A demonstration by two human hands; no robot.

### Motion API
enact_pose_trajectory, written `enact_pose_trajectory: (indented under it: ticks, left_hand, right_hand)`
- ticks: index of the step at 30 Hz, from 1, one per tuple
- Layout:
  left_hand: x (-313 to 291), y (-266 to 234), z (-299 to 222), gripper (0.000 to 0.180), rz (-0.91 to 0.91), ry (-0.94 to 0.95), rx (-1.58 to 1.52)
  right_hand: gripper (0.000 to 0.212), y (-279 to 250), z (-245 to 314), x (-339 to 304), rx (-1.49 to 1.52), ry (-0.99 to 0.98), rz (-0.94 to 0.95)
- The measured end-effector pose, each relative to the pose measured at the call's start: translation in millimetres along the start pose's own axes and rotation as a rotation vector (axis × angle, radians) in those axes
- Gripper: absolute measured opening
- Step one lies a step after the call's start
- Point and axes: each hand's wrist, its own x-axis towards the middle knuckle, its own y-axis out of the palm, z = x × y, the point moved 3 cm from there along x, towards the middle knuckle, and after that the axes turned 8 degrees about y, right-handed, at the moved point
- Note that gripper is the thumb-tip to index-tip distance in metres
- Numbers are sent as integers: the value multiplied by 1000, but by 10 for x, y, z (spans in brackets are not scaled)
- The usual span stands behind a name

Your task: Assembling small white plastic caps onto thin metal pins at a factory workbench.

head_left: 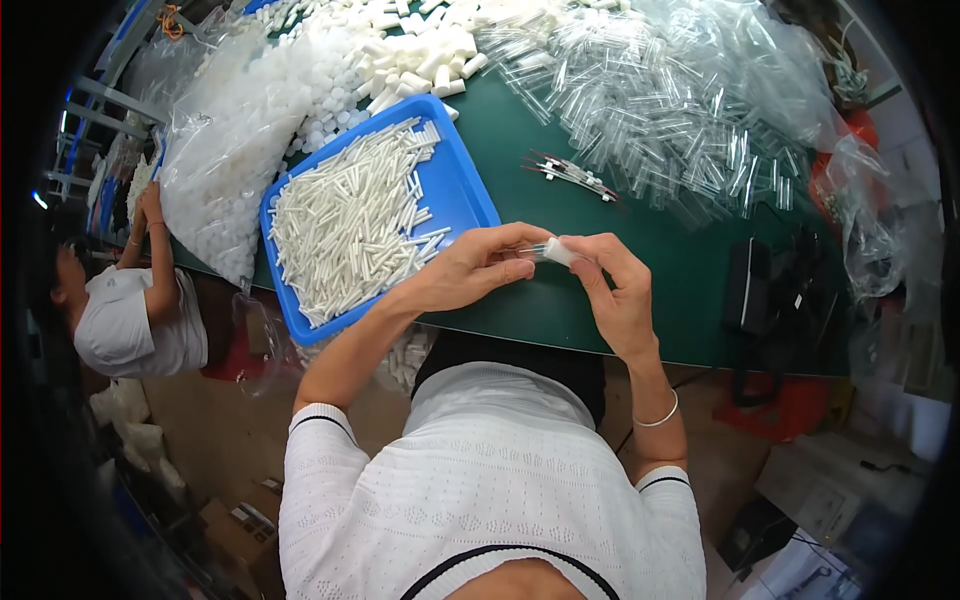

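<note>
My left hand [465, 272] is closed around a clear tube [535, 252], thumb and fingers pinching it just over the table's near edge. At the tube's right end sits a short white cylinder [559, 252]. My right hand [617, 288] pinches that white cylinder between thumb and fingers. How far the cylinder goes into the tube cannot be made out. Left of my hands is a blue tray [484, 200] holding a heap of thin white sticks [345, 225]. Beyond my hands a few slim assembled pieces with reddish ends [572, 174] lie on the green table [490, 110].
Loose clear tubes [650, 110] cover the far right. White foam-like cylinders [425, 65] are heaped behind the tray, beside a plastic bag [225, 150] of translucent caps [325, 122]. A black device [745, 285] stands at the right edge. Another person [140, 310] works at far left.
</note>
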Motion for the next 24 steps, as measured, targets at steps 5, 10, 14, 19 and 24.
enact_pose_trajectory:
  ticks: [5, 10, 14, 19, 24]
  left_hand:
    - [-123, 57, -89, 30, -1, -13, 266]
    - [-221, 125, -53, 31, -36, 91, 465]
    - [-301, 59, -166, 24, 37, -79, 474]
    - [-352, 213, -13, 27, 21, -55, 204]
    - [-396, 274, -6, 23, -102, 117, 567]
  right_hand:
    - [20, 17, 118, -45, -321, -142, 31]
    - [30, 83, 174, -52, -290, -89, 212]
    - [30, -133, 22, -95, 62, 199, 260]
    - [13, 142, 20, -216, 332, 340, 328]
    - [9, 156, -36, -243, 403, 511, 419]
